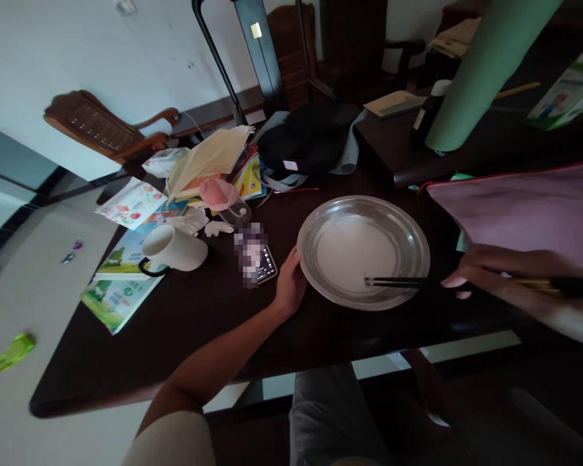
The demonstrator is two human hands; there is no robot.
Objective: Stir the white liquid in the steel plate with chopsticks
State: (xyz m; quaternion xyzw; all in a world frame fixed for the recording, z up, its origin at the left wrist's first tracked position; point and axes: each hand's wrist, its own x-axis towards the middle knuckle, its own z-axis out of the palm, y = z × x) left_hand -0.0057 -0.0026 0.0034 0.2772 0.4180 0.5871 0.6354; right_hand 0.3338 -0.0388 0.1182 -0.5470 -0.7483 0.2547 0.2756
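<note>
A shiny round metal basin rests on the dark table and holds a whitish layer that could be liquid or powder. At its left edge my left hand is closed on the rim, with some fingers hidden behind the metal. From the right, my right hand grips a pair of dark chopsticks. Their tips reach over the near right part of the basin, at or just above the white layer. Just left of my left hand lies a phone with its screen lit.
A white mug lies tipped near booklets on the left. Behind are a pink-topped clear bottle, papers and a black bag. A pink pouch and a green cylinder occupy the right side.
</note>
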